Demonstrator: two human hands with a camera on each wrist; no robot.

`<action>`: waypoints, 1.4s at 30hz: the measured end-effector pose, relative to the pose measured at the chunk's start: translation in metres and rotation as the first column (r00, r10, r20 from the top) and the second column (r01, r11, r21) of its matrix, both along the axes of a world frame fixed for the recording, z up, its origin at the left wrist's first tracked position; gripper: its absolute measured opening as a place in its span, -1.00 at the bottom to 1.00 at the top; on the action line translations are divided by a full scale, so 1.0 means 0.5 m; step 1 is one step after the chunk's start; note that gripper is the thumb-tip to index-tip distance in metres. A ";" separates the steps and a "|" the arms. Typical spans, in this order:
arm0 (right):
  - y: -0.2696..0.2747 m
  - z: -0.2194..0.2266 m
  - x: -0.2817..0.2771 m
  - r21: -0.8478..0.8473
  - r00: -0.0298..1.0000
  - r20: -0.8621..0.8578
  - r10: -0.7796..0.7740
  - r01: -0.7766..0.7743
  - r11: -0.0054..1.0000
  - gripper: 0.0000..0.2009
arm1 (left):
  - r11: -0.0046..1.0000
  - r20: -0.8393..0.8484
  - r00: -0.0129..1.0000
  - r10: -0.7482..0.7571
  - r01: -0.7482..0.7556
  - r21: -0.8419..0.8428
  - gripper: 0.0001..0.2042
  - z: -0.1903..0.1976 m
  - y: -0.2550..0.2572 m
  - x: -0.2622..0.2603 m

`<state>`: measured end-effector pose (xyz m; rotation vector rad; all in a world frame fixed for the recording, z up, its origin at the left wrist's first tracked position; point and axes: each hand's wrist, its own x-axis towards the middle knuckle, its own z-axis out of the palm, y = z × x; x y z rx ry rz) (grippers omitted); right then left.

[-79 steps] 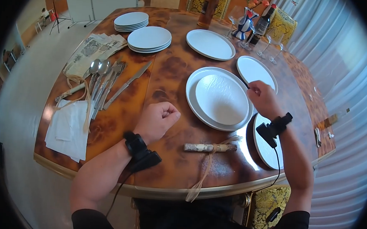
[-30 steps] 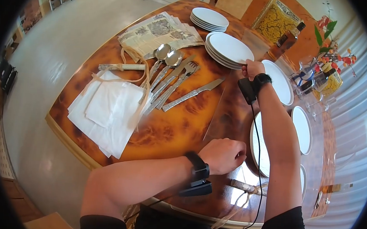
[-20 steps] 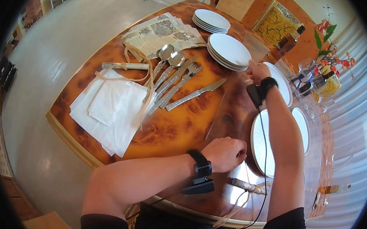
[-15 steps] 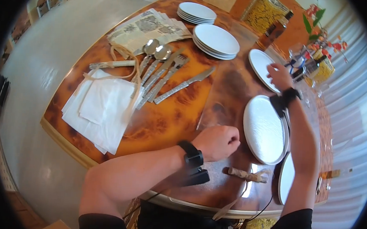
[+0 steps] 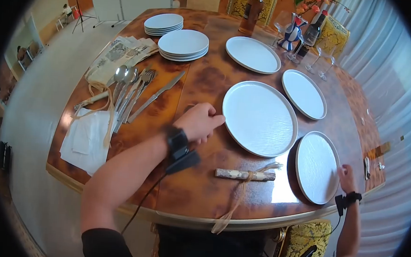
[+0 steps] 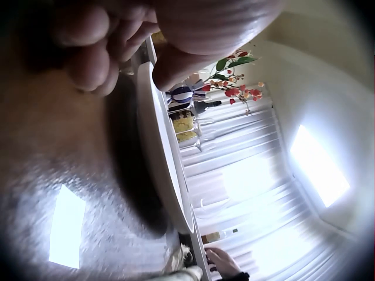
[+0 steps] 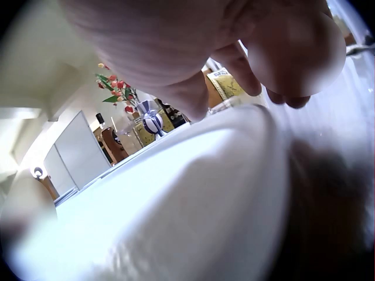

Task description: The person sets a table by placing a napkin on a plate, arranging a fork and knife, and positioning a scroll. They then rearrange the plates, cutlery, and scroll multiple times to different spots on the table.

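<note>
My left hand [image 5: 200, 123] is at the left rim of a large white plate [image 5: 261, 118], its thumb tip at the rim. In the left wrist view, the thumb overlaps the plate's rim [image 6: 161, 158] and the bent fingers [image 6: 88, 73] stay outside it over the table. My right hand [image 5: 348, 178] is at the right edge of another white plate [image 5: 318, 168]. In the right wrist view, the thumb is over this plate's edge [image 7: 258, 126], with the other fingers beyond the rim.
Two stacks of smaller plates [image 5: 183, 43] stand at the back left. Cutlery [image 5: 132, 88], white napkins [image 5: 85, 140] and printed papers [image 5: 120, 57] lie left. A twine-tied stick [image 5: 245, 174] lies in front; glasses, bottles [image 5: 252, 11] and two more plates [image 5: 304, 94] stand behind.
The smaller plate has gone from the large plate; my right hand was at the near plate stack, then swung right and forward-down to the right plate. My left hand moved to the large plate's rim.
</note>
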<state>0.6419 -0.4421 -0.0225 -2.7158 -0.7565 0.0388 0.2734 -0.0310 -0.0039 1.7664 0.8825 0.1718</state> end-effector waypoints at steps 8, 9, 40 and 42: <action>-0.023 -0.008 -0.041 0.382 0.892 -0.442 0.098 0.089 0.920 -0.76 | 0.992 -0.121 0.986 -0.117 0.110 -0.065 -0.72 -0.050 0.095 0.111; -0.027 -0.012 -0.044 0.445 0.828 -0.541 0.151 0.130 0.886 -0.78 | 0.989 -0.100 0.988 -0.121 0.111 -0.100 -0.73 -0.047 0.107 0.114; 0.015 0.136 -0.153 0.833 0.844 -0.442 0.303 0.261 0.488 -0.60 | 0.930 0.302 0.880 0.366 -0.332 -0.157 -0.66 -0.022 0.307 0.416; 0.042 0.140 -0.143 0.834 0.848 -0.432 0.307 0.247 0.493 -0.60 | 0.964 0.200 0.944 0.263 -0.263 -0.026 -0.65 -0.008 0.308 0.417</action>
